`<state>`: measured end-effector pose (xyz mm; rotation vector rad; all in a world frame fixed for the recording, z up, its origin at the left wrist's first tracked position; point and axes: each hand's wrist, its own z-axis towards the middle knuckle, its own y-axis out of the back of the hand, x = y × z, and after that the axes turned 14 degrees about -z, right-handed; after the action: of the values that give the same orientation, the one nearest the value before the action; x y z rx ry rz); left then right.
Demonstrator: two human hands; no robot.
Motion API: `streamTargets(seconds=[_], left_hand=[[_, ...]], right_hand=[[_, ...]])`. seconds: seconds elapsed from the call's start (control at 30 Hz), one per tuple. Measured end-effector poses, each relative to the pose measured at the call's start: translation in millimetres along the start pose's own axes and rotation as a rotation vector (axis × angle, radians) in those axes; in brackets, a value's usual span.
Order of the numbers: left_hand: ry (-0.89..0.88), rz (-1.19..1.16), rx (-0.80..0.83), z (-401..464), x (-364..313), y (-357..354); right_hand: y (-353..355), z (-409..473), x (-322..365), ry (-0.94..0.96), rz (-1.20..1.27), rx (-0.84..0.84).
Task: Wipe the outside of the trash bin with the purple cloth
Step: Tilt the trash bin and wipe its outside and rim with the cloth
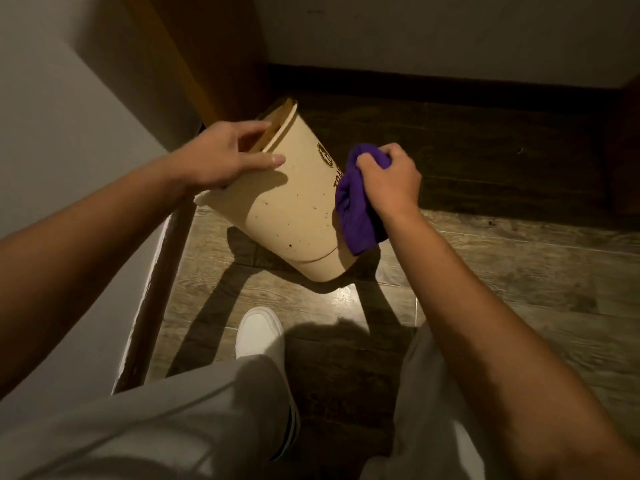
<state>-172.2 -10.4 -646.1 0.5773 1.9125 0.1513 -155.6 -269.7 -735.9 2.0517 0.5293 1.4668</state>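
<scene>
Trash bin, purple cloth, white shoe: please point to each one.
trash bin (291, 202), head view, speckled side wall.
purple cloth (356, 209), head view, hanging middle fold.
white shoe (258, 330), head view, toe top.

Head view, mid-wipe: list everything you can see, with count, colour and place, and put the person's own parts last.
trash bin: one, cream with dark print and dark specks, tilted, lifted off the floor at centre
purple cloth: one, purple, bunched against the bin's right side
floor: one, wood-look planks, grey-brown, beneath everything
wall: white, at left and far end, with a dark baseboard
shoe: one seen, white, on the floor below the bin
trousers: light grey, bottom of view
left hand: one, grip on the bin's rim, fingers inside the opening
right hand: one, closed around the cloth
</scene>
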Motion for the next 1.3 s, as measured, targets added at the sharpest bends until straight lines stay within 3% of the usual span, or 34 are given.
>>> streamTargets(seconds=[0.07, 0.2, 0.33, 0.53, 0.77, 1.03, 1.3], left_hand=[[0.017, 0.077, 0.043, -15, 13, -1], [0.027, -0.032, -0.071, -31, 30, -7], [0.002, -0.095, -0.134, -24, 18, -10], [-0.109, -0.080, -0.280, -11, 5, -33], [-0.194, -0.016, -0.394, -4, 6, -36], [-0.173, -0.067, -0.384, -12, 18, -31], [-0.163, -0.090, -0.397, -12, 26, -28]], right_hand=[[0, -5, -10, -0.044, 0.028, 0.044], [15, -3, -11, -0.106, 0.170, 0.037], [24, -4, 27, 0.082, 0.191, 0.003], [-26, -28, 85, 0.320, 0.037, -0.007], [-66, -53, 71, 0.467, -0.226, -0.168], [-73, -35, 29, 0.393, -0.304, -0.214], [-64, -18, -32, 0.211, -0.387, -0.116]])
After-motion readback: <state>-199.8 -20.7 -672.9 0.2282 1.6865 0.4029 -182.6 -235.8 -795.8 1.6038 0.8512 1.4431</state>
